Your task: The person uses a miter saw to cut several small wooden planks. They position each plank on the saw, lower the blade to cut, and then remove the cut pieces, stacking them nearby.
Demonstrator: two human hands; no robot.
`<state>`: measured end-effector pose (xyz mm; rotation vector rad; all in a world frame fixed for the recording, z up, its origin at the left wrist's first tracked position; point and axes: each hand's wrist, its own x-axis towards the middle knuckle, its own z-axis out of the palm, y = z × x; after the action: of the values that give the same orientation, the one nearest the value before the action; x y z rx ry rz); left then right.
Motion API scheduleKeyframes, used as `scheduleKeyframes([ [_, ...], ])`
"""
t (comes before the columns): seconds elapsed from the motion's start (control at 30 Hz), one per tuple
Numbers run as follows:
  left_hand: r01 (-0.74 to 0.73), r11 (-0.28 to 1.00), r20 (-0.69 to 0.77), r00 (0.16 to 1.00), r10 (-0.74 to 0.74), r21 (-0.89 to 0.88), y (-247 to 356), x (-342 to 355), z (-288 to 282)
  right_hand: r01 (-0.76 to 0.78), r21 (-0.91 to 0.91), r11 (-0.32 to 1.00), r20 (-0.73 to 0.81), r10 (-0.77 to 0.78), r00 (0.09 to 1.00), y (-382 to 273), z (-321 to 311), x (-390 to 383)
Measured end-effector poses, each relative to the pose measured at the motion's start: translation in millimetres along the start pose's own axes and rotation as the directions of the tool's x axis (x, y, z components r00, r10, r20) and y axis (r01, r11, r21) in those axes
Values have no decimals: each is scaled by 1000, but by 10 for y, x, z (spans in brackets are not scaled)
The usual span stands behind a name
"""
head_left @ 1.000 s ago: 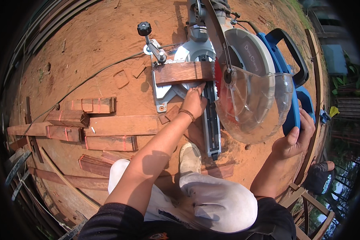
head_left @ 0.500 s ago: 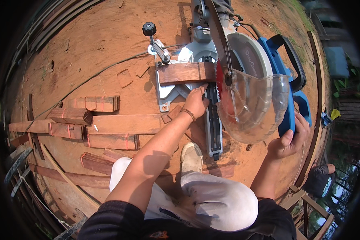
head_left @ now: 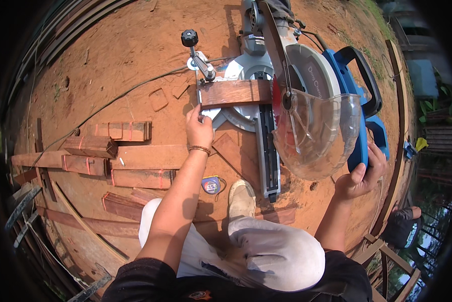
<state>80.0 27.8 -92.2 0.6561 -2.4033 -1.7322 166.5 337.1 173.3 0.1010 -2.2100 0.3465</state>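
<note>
Reddish-brown wood block (head_left: 234, 93): lies flat across the grey saw table (head_left: 246, 113), long side running 9 to 3 o'clock. Clock face centred on the block; 12 o'clock points away from the person.

Nearest: pale shoe (head_left: 241, 199) on the dirt, 6 o'clock. Just beside it, half past six, a blue tape measure (head_left: 212, 184), probably left there to be within easy reach.

Right hand (head_left: 364, 173), 4 o'clock: thumb and fingers closed around the near end of the saw's blue handle (head_left: 362, 148). Hold looks suited to controlling the saw head, fingers off the clear blade guard (head_left: 316, 136).

Left hand (head_left: 200, 128), half past seven: fingertips at the block's near left corner. Pinching or merely pressing: cannot tell. Placement suggests steadying that end, away from the red saw blade (head_left: 276, 95) at 3 o'clock.

Block relative to grip: just beyond the left fingertips, extending toward their 3 o'clock; its right end sits at the blade, contact not discernible. Right hand is well apart from it.

Farther: red-banded wood bundles (head_left: 87, 146), half past eight, presumably strapped to stay together. Black clamp knob (head_left: 190, 38), 11 o'clock, beyond the block. Stacked timber (head_left: 65, 30), 10 o'clock.
</note>
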Motion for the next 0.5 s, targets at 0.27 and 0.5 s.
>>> scheduleKeyframes([
  [0.27,1,1000,19,1000,-1,17,25,13,-48,-13,24,1000,-21,13,1000,-7,31,-11],
  [0.5,11,1000,20,1000,-12,16,97,-5,-74,-31,14,999,-24,31,999,-5,26,-17],
])
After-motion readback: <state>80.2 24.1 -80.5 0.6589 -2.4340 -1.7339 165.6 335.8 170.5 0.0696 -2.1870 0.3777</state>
